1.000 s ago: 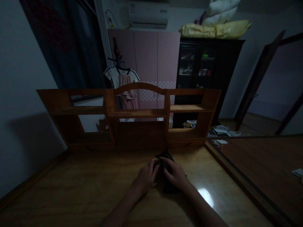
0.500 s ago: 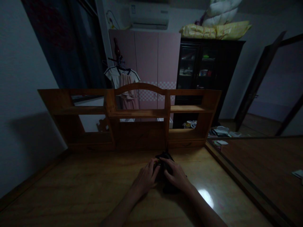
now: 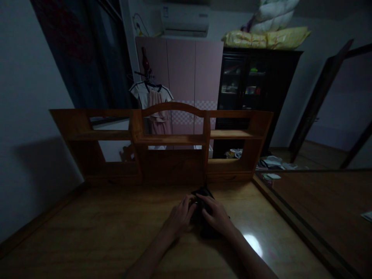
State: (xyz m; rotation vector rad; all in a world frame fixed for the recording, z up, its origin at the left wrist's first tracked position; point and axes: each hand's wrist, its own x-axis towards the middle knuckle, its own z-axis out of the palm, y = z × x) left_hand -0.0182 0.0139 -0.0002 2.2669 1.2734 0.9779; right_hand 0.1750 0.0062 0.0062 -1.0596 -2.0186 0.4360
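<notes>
Both my hands rest on a small dark object point(image 3: 201, 193) lying on a wooden desk point(image 3: 101, 232). My left hand point(image 3: 180, 217) curls its fingers against the object's left side. My right hand point(image 3: 215, 215) lies over its right side with fingers bent down onto it. The dim light hides what the object is; it looks like dark cloth or a pouch. Its lower part is covered by my hands.
A low wooden shelf unit point(image 3: 162, 143) stands along the desk's far edge. Behind it are a pink wardrobe point(image 3: 186, 77), a dark glass cabinet point(image 3: 255, 89) with bundles on top, and hanging clothes point(image 3: 152, 104). A second wooden surface point(image 3: 325, 209) lies to the right.
My hands and the dark object stay in place. The view has shifted slightly, nothing else has moved.
</notes>
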